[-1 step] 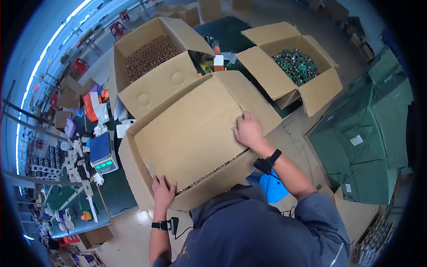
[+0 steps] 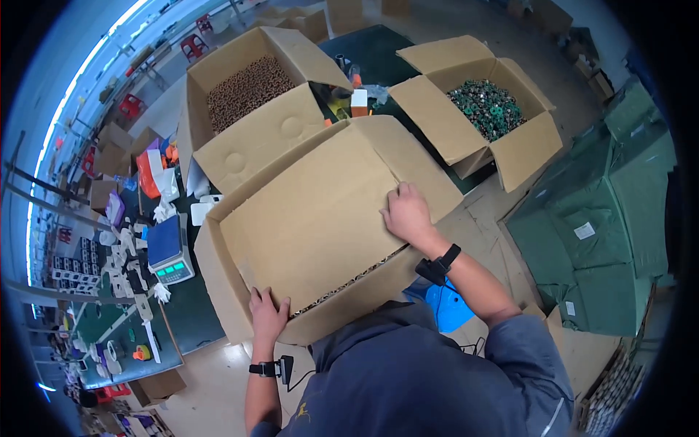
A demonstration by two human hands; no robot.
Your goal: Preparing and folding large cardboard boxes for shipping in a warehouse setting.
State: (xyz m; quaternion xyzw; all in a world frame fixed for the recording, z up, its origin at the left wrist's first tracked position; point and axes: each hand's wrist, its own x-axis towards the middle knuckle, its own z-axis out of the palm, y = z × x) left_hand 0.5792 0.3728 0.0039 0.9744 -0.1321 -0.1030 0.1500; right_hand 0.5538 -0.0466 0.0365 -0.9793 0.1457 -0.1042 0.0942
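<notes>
Inside the nearest carton (image 2: 218, 285), a cardboard sheet (image 2: 313, 211) covers small parts (image 2: 348, 283), the left hand (image 2: 268, 319) with fingers spread at its near-left corner, the right hand (image 2: 410, 216) curled by its right edge, perhaps to keep it flat, though I cannot tell whether that one grips

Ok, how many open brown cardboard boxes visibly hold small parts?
3: the near box, under left hand and right hand; the upper-left box of coppery pieces; the upper-right box of green and silver pieces. Other boxes may hide more.
</notes>
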